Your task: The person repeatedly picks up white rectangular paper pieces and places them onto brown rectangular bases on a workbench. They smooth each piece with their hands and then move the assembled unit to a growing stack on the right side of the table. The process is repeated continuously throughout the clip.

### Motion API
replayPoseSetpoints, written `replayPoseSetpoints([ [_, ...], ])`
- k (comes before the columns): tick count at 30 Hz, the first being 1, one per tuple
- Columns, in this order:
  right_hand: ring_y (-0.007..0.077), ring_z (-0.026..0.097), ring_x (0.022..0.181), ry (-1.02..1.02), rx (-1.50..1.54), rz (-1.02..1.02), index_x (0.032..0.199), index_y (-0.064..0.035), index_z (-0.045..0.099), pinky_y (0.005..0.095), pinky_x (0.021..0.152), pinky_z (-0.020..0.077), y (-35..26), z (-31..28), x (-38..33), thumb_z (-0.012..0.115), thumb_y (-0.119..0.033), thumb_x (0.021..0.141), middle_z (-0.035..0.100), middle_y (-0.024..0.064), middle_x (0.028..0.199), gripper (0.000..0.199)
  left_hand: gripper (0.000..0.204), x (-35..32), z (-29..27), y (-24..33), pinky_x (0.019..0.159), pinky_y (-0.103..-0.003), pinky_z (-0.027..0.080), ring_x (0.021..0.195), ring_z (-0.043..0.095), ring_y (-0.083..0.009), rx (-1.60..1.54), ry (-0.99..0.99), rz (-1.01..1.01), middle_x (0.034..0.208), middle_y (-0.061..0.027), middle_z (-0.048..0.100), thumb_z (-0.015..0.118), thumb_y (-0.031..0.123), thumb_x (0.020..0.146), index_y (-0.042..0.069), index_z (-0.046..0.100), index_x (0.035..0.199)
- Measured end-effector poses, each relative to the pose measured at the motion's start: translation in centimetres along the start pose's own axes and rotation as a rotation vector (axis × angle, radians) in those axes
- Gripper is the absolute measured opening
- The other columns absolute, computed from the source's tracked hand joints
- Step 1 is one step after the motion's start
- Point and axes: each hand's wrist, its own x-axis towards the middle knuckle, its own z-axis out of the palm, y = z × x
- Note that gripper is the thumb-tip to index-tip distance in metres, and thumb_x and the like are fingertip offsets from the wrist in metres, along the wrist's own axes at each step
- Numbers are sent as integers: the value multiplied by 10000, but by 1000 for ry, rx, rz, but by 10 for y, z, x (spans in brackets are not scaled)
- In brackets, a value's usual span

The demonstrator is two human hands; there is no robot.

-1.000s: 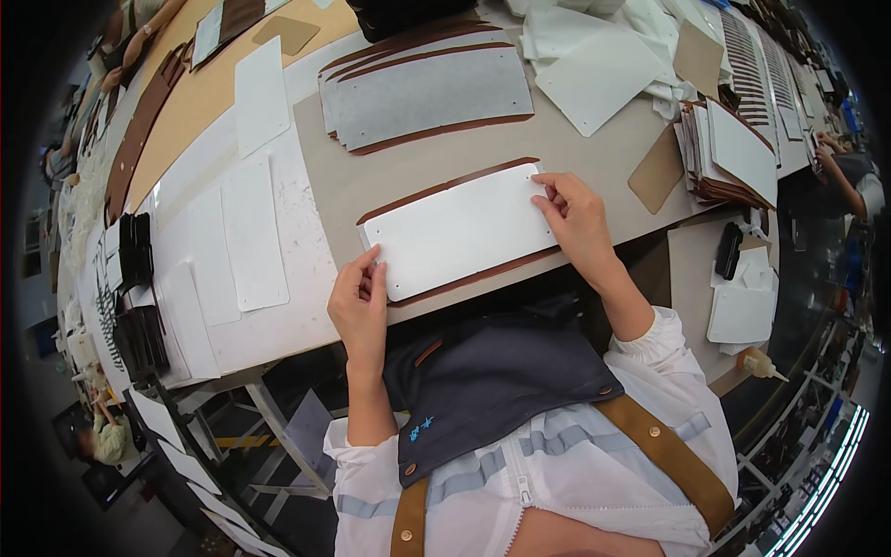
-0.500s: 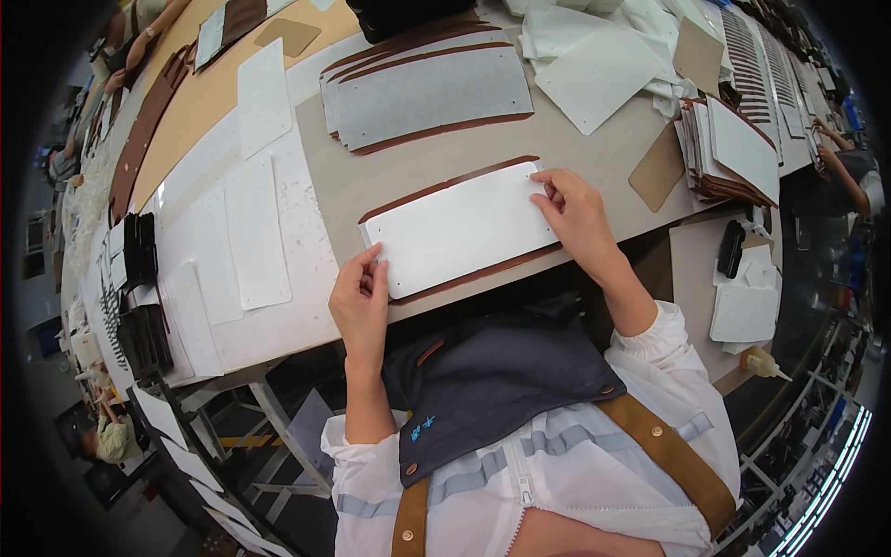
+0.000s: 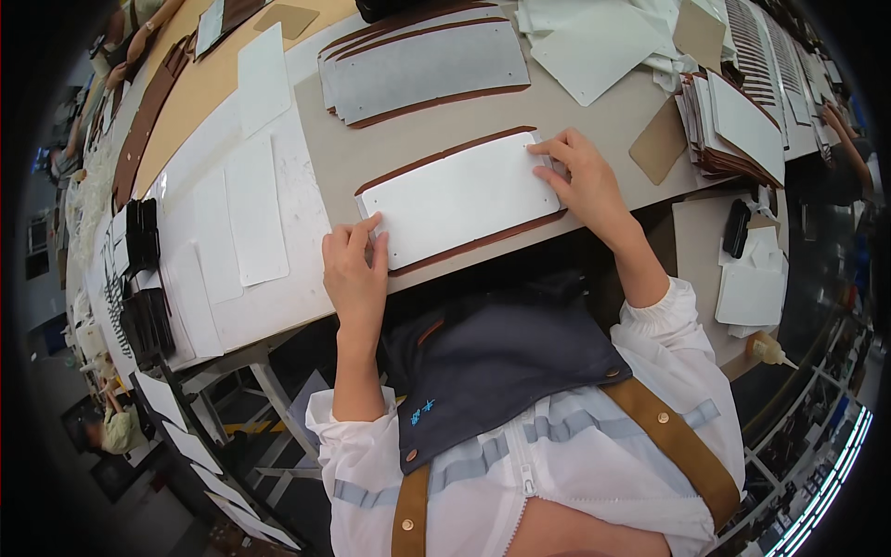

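A white rectangular sheet (image 3: 459, 200) with small holes near its corners lies on a brown leather-like panel (image 3: 478, 239), whose long edges show as brown strips. My left hand (image 3: 355, 265) is at the sheet's left end, index finger and thumb apart, their tips at its edge. At the right end, my right hand (image 3: 585, 181) has its index fingertip near the upper corner and the thumb lower, with a gap between them. Neither hand lifts the sheet. The undersides of the fingers are partly hidden.
Beyond lies a stack of grey-faced brown panels (image 3: 432, 70). White sheets (image 3: 594, 46) pile up at the far right, near a tan card (image 3: 659, 153) and a brown-and-white stack (image 3: 733, 125). More white sheets (image 3: 255, 213) lie left. A glue bottle (image 3: 766, 348) stands right.
The fingers of both hands have spread a little, and the right hand has shifted slightly outward from the sheet's end. The whole scene sits a bit higher in the view.
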Motion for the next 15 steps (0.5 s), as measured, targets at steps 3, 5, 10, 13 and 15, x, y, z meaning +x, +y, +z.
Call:
replayPoseSetpoints([
  [3, 279, 602, 928, 11, 27, -34, 1168, -107, 725, 395, 815, 516, 4, -2, -5, 767, -107, 869, 582, 94, 1023, 302, 279, -2, 1, -3, 821, -355, 470, 940, 550, -245, 10, 23, -9, 945, -71, 558, 726, 108, 923, 100, 741, 1202],
  [5, 282, 592, 930, 51, -24, -99, 1196, -115, 722, 393, 827, 513, 7, 0, -8, 772, -106, 865, 574, 100, 1033, 334, 289, -8, 7, -7, 829, -361, 468, 946, 545, -251, -16, 53, 1, 969, -83, 558, 723, 108, 927, 102, 738, 1215],
  [10, 282, 574, 952, 193, -189, -283, 1227, -111, 709, 399, 843, 498, 17, 17, -15, 778, -107, 857, 569, 103, 1055, 377, 298, -15, 19, -22, 793, -354, 467, 903, 539, -249, 0, 157, 119, 971, -80, 570, 738, 89, 908, 108, 746, 1205],
  [13, 298, 566, 967, 147, -144, -250, 1226, -96, 701, 416, 871, 485, 16, 12, -14, 765, -70, 858, 568, 113, 1071, 374, 276, -12, 14, -30, 789, -347, 468, 885, 540, -245, -121, 97, 81, 963, -78, 573, 712, 70, 922, 97, 745, 1195],
  [15, 315, 571, 996, 159, -59, -215, 1229, -81, 693, 423, 892, 477, 17, 6, -15, 742, -45, 867, 580, 124, 1108, 367, 258, -8, 7, -32, 784, -346, 469, 863, 536, -243, -293, 12, 0, 954, -77, 574, 691, 54, 929, 87, 746, 1179],
])
